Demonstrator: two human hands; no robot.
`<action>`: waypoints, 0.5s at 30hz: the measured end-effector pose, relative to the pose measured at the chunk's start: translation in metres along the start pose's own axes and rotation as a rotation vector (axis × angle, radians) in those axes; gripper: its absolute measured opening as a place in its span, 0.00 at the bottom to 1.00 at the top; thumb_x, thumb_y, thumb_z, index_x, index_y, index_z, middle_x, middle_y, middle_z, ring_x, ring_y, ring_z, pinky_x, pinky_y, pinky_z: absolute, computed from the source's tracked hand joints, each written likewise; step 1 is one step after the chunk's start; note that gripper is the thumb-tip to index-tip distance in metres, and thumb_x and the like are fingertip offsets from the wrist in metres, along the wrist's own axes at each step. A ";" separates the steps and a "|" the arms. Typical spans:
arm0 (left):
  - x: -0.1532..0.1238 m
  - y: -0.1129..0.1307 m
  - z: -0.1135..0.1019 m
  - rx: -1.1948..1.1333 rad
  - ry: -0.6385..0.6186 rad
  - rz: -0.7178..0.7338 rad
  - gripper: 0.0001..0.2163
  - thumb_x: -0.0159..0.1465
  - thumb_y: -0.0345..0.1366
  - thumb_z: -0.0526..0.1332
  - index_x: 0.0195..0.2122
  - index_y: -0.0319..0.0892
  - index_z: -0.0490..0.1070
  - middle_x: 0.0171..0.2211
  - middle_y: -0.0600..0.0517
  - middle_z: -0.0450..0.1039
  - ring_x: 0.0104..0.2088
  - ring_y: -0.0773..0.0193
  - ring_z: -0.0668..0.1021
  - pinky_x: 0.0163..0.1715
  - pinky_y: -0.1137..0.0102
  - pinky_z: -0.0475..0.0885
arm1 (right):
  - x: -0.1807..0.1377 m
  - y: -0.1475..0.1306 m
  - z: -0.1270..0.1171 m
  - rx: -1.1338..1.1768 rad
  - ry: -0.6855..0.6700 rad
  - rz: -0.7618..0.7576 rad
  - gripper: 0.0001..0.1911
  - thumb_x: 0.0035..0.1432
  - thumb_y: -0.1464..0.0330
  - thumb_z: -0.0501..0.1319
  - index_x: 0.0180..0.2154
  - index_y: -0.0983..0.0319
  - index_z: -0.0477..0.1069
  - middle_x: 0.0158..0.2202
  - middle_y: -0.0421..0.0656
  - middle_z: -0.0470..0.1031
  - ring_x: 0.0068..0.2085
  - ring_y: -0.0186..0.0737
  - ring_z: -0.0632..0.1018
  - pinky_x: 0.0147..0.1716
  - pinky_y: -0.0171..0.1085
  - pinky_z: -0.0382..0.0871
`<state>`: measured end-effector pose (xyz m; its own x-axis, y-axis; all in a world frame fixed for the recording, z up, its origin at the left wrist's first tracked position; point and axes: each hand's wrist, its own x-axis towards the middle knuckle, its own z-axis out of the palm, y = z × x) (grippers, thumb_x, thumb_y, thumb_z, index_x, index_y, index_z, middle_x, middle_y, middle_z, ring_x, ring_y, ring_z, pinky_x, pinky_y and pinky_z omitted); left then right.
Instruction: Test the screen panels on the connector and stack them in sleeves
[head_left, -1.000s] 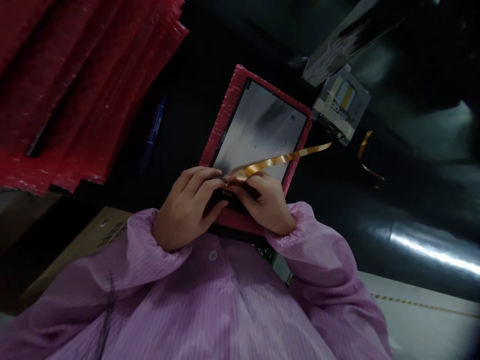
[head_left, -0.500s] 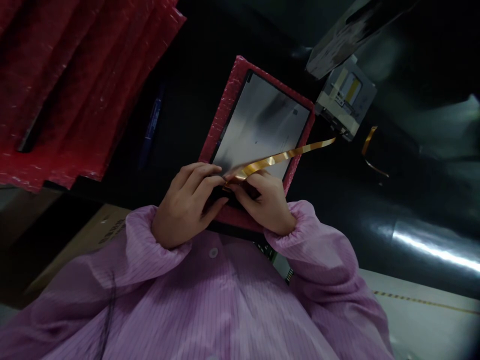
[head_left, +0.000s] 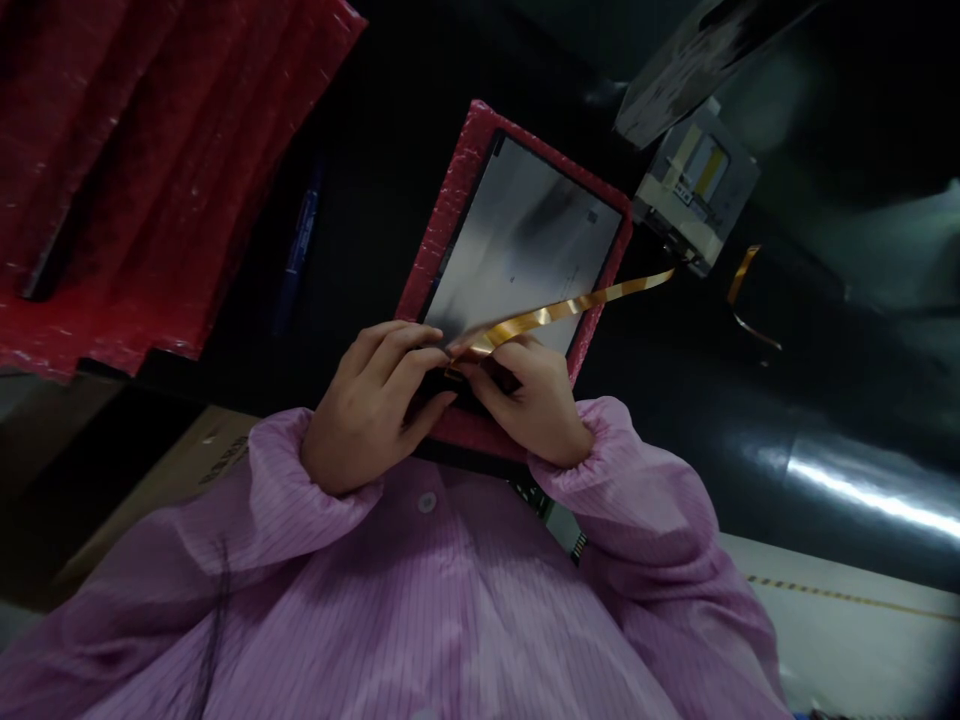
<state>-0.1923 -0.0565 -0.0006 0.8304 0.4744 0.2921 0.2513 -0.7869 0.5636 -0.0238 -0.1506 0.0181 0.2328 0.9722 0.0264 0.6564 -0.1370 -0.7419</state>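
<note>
A flat display panel (head_left: 536, 235) with a silvery back lies on a red bubble-wrap sleeve (head_left: 442, 222). Over its lower part runs a gold flex cable (head_left: 551, 315), which reaches a small grey fixture (head_left: 694, 190) at the upper right. My right hand (head_left: 536, 395) is closed, thumb and forefinger pinching the cable's near end at the panel's lower edge. Beside it, my left hand (head_left: 379, 400) rests its fingertips on the panel edge by that end, with thumb and fingers apart. The contact under the fingertips is partly hidden.
Several red bubble-wrap sleeves (head_left: 150, 180) are piled at the left, with a dark bar on them. A blue pen (head_left: 301, 235) lies between pile and panel. A short gold strip (head_left: 742, 275) is right of the fixture. A cardboard box (head_left: 187, 465) stands below the table edge.
Both hands keep nearly the same pose at the cable end. The view has shifted very slightly; nothing else has visibly moved.
</note>
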 end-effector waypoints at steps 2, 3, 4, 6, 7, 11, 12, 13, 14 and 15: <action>0.000 0.000 0.000 -0.003 -0.005 -0.004 0.13 0.64 0.36 0.61 0.49 0.43 0.67 0.51 0.44 0.72 0.55 0.50 0.73 0.53 0.52 0.71 | 0.000 0.000 0.000 -0.009 -0.004 -0.011 0.06 0.63 0.73 0.60 0.39 0.61 0.76 0.41 0.44 0.80 0.42 0.40 0.79 0.42 0.38 0.73; 0.000 0.000 -0.001 -0.001 -0.006 -0.004 0.13 0.64 0.36 0.62 0.49 0.42 0.67 0.52 0.44 0.72 0.55 0.50 0.73 0.54 0.52 0.71 | 0.000 0.000 0.000 -0.016 -0.001 -0.020 0.06 0.63 0.73 0.60 0.39 0.62 0.76 0.40 0.45 0.80 0.42 0.41 0.79 0.42 0.38 0.73; 0.000 0.000 -0.001 0.002 -0.009 -0.005 0.13 0.64 0.36 0.62 0.49 0.42 0.67 0.52 0.44 0.72 0.55 0.50 0.73 0.54 0.52 0.71 | 0.000 0.001 0.001 -0.024 0.006 -0.032 0.06 0.63 0.73 0.60 0.38 0.63 0.76 0.39 0.45 0.80 0.41 0.41 0.79 0.41 0.38 0.73; 0.000 0.000 -0.001 0.008 -0.009 -0.003 0.14 0.63 0.35 0.62 0.50 0.42 0.67 0.52 0.44 0.72 0.55 0.50 0.72 0.54 0.52 0.70 | 0.000 0.001 0.002 -0.043 0.026 -0.060 0.06 0.63 0.73 0.60 0.36 0.64 0.76 0.36 0.46 0.80 0.40 0.41 0.79 0.40 0.38 0.73; 0.000 0.000 -0.001 0.011 -0.008 -0.002 0.14 0.63 0.35 0.62 0.50 0.42 0.66 0.52 0.44 0.72 0.55 0.51 0.72 0.55 0.52 0.70 | 0.000 0.001 0.002 -0.050 0.039 -0.070 0.06 0.62 0.74 0.60 0.36 0.65 0.76 0.36 0.46 0.80 0.39 0.41 0.79 0.40 0.37 0.73; 0.000 0.000 -0.001 0.009 -0.005 0.000 0.14 0.63 0.35 0.63 0.49 0.40 0.67 0.52 0.43 0.72 0.54 0.50 0.73 0.54 0.53 0.70 | -0.001 0.002 0.002 -0.043 0.054 -0.061 0.05 0.62 0.74 0.61 0.36 0.63 0.76 0.38 0.44 0.80 0.40 0.40 0.79 0.39 0.36 0.73; 0.000 0.000 -0.001 0.007 -0.004 0.000 0.13 0.63 0.35 0.63 0.48 0.40 0.67 0.51 0.42 0.72 0.54 0.50 0.73 0.54 0.53 0.71 | -0.002 0.002 0.002 -0.039 0.049 -0.048 0.05 0.62 0.74 0.61 0.37 0.62 0.76 0.38 0.43 0.80 0.40 0.39 0.79 0.39 0.36 0.73; 0.000 0.000 -0.001 0.004 -0.004 -0.002 0.13 0.63 0.36 0.63 0.48 0.40 0.67 0.51 0.42 0.72 0.54 0.50 0.73 0.54 0.53 0.71 | -0.002 0.002 0.002 -0.035 0.044 -0.037 0.05 0.62 0.73 0.61 0.37 0.61 0.76 0.38 0.43 0.80 0.40 0.39 0.79 0.39 0.36 0.73; 0.000 0.000 -0.001 0.001 -0.004 -0.004 0.13 0.63 0.36 0.63 0.48 0.41 0.67 0.52 0.43 0.72 0.54 0.50 0.73 0.54 0.53 0.71 | -0.002 0.001 0.002 -0.032 0.037 -0.028 0.05 0.62 0.73 0.61 0.37 0.60 0.76 0.38 0.42 0.80 0.40 0.39 0.79 0.40 0.37 0.73; 0.000 0.000 -0.001 0.001 -0.007 -0.007 0.13 0.63 0.36 0.63 0.48 0.41 0.67 0.52 0.43 0.72 0.55 0.50 0.73 0.54 0.52 0.71 | -0.002 0.001 0.002 -0.027 0.033 -0.022 0.06 0.62 0.73 0.60 0.37 0.60 0.76 0.38 0.42 0.80 0.41 0.39 0.79 0.40 0.37 0.73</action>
<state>-0.1929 -0.0561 0.0003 0.8319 0.4774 0.2829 0.2575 -0.7837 0.5652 -0.0246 -0.1525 0.0158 0.2412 0.9683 0.0653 0.6809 -0.1209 -0.7223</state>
